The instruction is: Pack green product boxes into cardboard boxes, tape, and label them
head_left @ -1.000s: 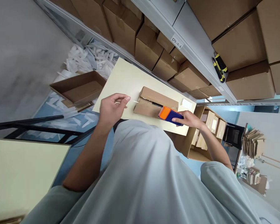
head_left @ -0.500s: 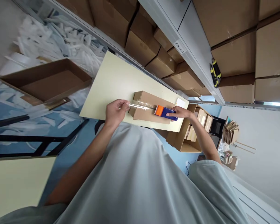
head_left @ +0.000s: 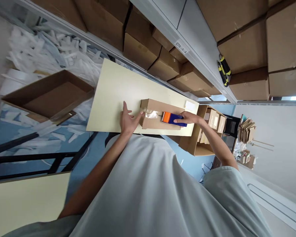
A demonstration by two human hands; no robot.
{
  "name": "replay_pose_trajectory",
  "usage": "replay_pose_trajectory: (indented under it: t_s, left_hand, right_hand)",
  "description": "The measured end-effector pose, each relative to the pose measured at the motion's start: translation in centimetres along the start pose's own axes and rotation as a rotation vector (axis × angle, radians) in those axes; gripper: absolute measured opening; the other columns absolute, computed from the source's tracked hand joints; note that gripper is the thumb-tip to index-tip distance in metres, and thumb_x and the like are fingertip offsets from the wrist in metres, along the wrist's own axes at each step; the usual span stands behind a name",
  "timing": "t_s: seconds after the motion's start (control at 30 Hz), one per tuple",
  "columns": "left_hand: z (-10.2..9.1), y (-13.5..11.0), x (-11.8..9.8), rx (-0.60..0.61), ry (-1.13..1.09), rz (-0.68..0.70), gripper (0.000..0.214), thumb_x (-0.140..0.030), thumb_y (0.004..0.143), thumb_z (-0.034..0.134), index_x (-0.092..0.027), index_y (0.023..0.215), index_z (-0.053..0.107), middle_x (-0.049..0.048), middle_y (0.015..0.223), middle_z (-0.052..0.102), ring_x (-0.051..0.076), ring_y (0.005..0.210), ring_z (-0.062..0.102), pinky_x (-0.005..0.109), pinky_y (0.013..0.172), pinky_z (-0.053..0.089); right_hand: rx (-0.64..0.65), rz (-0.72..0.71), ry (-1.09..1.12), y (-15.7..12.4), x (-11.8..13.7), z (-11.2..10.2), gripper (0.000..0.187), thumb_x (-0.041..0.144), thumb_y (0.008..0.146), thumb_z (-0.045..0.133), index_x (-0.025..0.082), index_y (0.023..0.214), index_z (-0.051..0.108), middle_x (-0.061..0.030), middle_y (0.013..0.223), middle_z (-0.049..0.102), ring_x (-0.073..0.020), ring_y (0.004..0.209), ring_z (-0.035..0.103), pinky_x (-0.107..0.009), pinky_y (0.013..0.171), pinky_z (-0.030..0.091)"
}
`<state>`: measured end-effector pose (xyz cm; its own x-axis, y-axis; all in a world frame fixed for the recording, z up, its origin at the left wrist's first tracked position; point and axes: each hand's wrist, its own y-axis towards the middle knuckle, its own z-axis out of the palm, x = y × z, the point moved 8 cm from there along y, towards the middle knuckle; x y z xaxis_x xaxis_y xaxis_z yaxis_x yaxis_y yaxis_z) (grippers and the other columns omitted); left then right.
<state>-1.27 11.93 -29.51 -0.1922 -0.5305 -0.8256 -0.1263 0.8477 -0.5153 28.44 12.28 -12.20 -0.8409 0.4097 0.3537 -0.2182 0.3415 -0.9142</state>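
Observation:
A small brown cardboard box point(head_left: 155, 106) lies on a pale yellow table point(head_left: 113, 89). My right hand point(head_left: 186, 118) grips an orange and blue tape dispenser point(head_left: 172, 118) that rests on top of the box. A strip of clear tape point(head_left: 151, 114) runs from the dispenser to the box's left end. My left hand point(head_left: 128, 119) is open, its fingers spread, with the thumb pressing the tape's end against that left end.
An open cardboard box point(head_left: 51, 95) sits left of the table among white packing scraps point(head_left: 46, 49). Another open box point(head_left: 207, 131) with small cartons stands right. Shelves of brown boxes point(head_left: 143, 42) rise behind; a yellow-black tool point(head_left: 223, 69) lies on a shelf. A second table point(head_left: 27, 200) is at lower left.
My left hand went from pinching the pulled-out tape end to pressing it flat against the box's left end with the fingers spread. The dispenser stayed on the box top.

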Motion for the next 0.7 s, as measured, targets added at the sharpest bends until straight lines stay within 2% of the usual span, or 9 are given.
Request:
replay_pose_trajectory:
  t_s: [0.07,0.13,0.2,0.27,0.33,0.43,0.57,0.63,0.7]
  left_hand:
    - [-1.0,-0.9,-1.5,-0.036,0.058,0.070,0.063,-0.048,0.092,0.083,-0.020,0.148,0.077,0.0134,0.127,0.084,0.026,0.095,0.079,0.039,0.098,0.063]
    - [-1.0,-2.1,-3.5,-0.029,0.129,0.153,0.043,-0.052,0.104,0.070,-0.021,0.130,0.085,0.0121,0.113,0.086,0.030,0.103,0.081,0.041,0.100,0.061]
    - [0.2,-3.5,-5.3,-0.018,0.244,0.209,0.042,-0.057,0.108,0.064,-0.022,0.111,0.087,0.0125,0.099,0.085,0.035,0.105,0.080,0.043,0.099,0.058]
    - [2.0,-4.7,-6.2,-0.036,0.340,0.222,0.042,-0.057,0.109,0.064,-0.022,0.102,0.085,0.0135,0.094,0.083,0.036,0.103,0.079,0.042,0.095,0.056]
    - [3.5,-5.4,-6.2,-0.101,0.357,0.202,0.042,-0.054,0.111,0.059,-0.021,0.102,0.084,0.0142,0.095,0.083,0.034,0.100,0.078,0.040,0.093,0.055]
    - [4.7,-5.3,-5.2,-0.210,0.284,0.190,0.043,-0.049,0.112,0.054,-0.018,0.113,0.084,0.0140,0.105,0.085,0.031,0.102,0.077,0.038,0.095,0.056]
    - [5.3,-4.3,-4.6,-0.229,0.219,0.206,0.038,-0.042,0.107,0.057,-0.015,0.106,0.082,0.0098,0.102,0.084,0.026,0.103,0.077,0.034,0.099,0.059]
    - [5.3,-4.0,-4.7,-0.227,0.219,0.199,0.035,-0.040,0.106,0.057,-0.014,0.102,0.080,0.0078,0.098,0.083,0.024,0.102,0.075,0.032,0.100,0.060]
    - [5.2,-3.9,-4.9,-0.238,0.235,0.197,0.034,-0.040,0.106,0.057,-0.015,0.100,0.078,0.0063,0.094,0.081,0.023,0.101,0.074,0.032,0.099,0.060]
  right_hand:
    - [-0.011,-0.018,-0.020,-0.2,-0.2,0.1,0.076,0.096,0.084,0.075,0.020,0.077,0.072,-0.0059,0.074,0.080,-0.0181,0.067,0.070,-0.028,0.067,0.053]
    - [-0.020,-0.047,-0.052,-0.1,-0.6,0.2,0.076,0.094,0.088,0.073,0.019,0.076,0.073,-0.0070,0.076,0.081,-0.0190,0.069,0.071,-0.029,0.068,0.053]
    - [-0.045,-0.078,-0.110,0.4,-1.0,0.1,0.075,0.092,0.092,0.073,0.019,0.075,0.073,-0.0064,0.074,0.079,-0.0190,0.068,0.069,-0.029,0.068,0.051]
    - [-0.079,-0.111,-0.175,1.0,-1.3,0.1,0.072,0.088,0.095,0.075,0.019,0.075,0.073,-0.0047,0.069,0.075,-0.0184,0.066,0.066,-0.030,0.069,0.048]
    - [-0.100,-0.140,-0.236,1.7,-1.4,0.1,0.070,0.084,0.097,0.077,0.019,0.072,0.072,-0.0034,0.064,0.071,-0.0176,0.064,0.062,-0.031,0.069,0.046]
    - [-0.123,-0.180,-0.289,2.3,-1.3,0.3,0.070,0.082,0.097,0.078,0.018,0.069,0.071,-0.0034,0.061,0.067,-0.0175,0.062,0.060,-0.032,0.069,0.046]
    - [-0.050,-0.247,-0.143,2.3,-1.4,0.4,0.068,0.081,0.095,0.082,0.013,0.090,0.081,-0.0046,0.067,0.075,-0.0194,0.066,0.068,-0.031,0.073,0.053]
    - [0.038,-0.260,-0.017,1.8,-2.8,0.1,0.071,0.083,0.092,0.084,0.012,0.097,0.083,-0.0057,0.072,0.078,-0.0211,0.070,0.073,-0.031,0.074,0.057]
    - [0.099,-0.263,0.065,0.7,-5.6,-0.7,0.074,0.085,0.087,0.087,0.012,0.094,0.083,-0.0063,0.072,0.079,-0.0228,0.071,0.077,-0.031,0.072,0.059]
